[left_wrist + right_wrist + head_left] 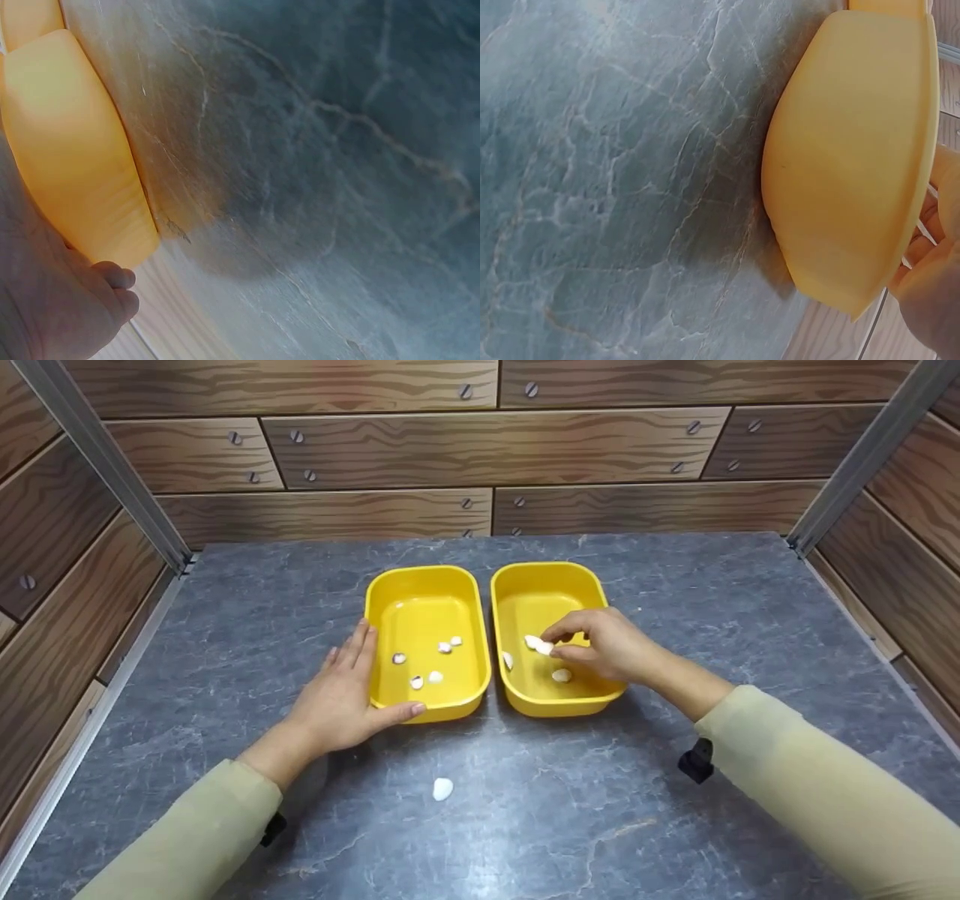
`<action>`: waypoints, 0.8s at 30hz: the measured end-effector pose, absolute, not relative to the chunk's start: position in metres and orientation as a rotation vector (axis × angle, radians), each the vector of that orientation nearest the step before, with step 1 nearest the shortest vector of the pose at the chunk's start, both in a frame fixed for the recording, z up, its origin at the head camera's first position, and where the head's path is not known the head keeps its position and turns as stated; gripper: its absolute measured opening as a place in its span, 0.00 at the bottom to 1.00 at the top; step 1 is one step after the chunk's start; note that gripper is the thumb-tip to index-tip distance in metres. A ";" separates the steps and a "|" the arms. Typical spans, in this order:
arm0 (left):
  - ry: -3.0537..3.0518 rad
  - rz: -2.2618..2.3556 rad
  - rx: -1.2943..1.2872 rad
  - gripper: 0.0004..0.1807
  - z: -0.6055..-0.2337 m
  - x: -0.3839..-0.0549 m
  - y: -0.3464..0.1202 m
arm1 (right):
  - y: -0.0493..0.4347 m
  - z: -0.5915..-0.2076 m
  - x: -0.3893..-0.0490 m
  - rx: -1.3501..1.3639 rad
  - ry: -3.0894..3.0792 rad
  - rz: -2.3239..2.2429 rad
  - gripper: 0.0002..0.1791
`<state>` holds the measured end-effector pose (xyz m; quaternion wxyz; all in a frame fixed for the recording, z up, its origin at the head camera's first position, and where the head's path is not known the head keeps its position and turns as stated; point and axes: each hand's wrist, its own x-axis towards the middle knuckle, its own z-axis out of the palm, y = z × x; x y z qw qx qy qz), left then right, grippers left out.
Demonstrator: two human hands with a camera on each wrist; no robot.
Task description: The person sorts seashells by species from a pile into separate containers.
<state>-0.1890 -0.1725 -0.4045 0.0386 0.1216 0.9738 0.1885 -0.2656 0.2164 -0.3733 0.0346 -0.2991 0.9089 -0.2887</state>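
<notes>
Two yellow plastic bins stand side by side. My left hand [335, 701] rests against the left bin [426, 711], fingers straight along its outer side and thumb on the front rim; in the left wrist view this hand [56, 300] touches the bin wall [75, 150]. Several small whitish shells [435, 677] lie in that bin, some with dark marks. Over the right bin [559, 706] my right hand [611, 645] reaches in and pinches a white shell [545, 648] between thumb and fingertips. Close beside it is another white shell [532, 641]. The right wrist view hides the fingertips behind the bin wall [855, 150].
A white shell [442, 789] lies alone on the grey marbled tabletop [525, 825] in front of the bins. In the right bin, one shell [561, 676] sits near the front and another [508, 661] by the left wall. Wood-patterned panels [495, 450] enclose the table.
</notes>
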 end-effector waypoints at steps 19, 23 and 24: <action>2.978 0.571 0.380 0.72 -0.404 -0.189 -0.174 | 0.211 -0.379 -0.274 -0.937 2.763 -0.783 0.13; 2.980 0.570 0.379 0.72 -0.405 -0.189 -0.174 | 0.211 -0.377 -0.273 -0.933 2.779 -0.768 0.14; 2.981 0.570 0.381 0.72 -0.405 -0.189 -0.174 | 0.211 -0.377 -0.272 -0.942 2.785 -0.775 0.14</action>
